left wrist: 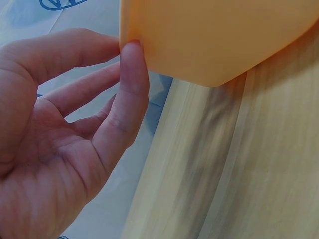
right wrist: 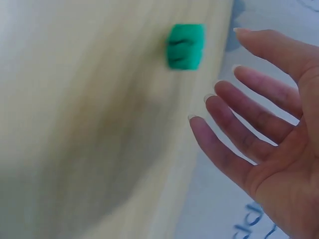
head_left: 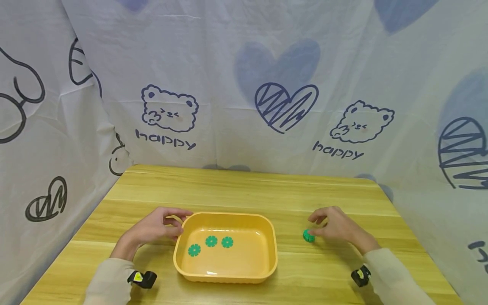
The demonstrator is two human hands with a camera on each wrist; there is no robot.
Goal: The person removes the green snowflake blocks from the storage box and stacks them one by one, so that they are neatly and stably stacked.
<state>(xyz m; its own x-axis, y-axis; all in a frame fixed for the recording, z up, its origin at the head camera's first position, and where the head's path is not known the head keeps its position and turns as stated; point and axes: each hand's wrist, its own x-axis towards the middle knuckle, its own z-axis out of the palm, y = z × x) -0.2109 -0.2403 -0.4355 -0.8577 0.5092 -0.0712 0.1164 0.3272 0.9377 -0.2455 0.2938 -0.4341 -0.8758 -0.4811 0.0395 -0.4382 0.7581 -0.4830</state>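
Observation:
A yellow plastic tray (head_left: 225,278) stands on the table, with three flat green notched discs (head_left: 211,241) lying inside toward its left. The left hand (head_left: 162,226) holds the tray's left corner, thumb tip at the rim; in the left wrist view this hand (left wrist: 75,124) has a finger against the outer wall. To the right of the tray is a small green notched piece (head_left: 309,236), perhaps several discs stacked. Beside it hovers the right hand (head_left: 333,224). Its fingers are loosely spread and apart from the green piece (right wrist: 186,47) in the right wrist view, where the hand (right wrist: 264,119) holds nothing.
The wood-grain table (head_left: 244,190) extends around the tray. A pale printed cloth (head_left: 228,127) hangs behind the table and along both sides. Each wrist wears a black camera strap (head_left: 142,279).

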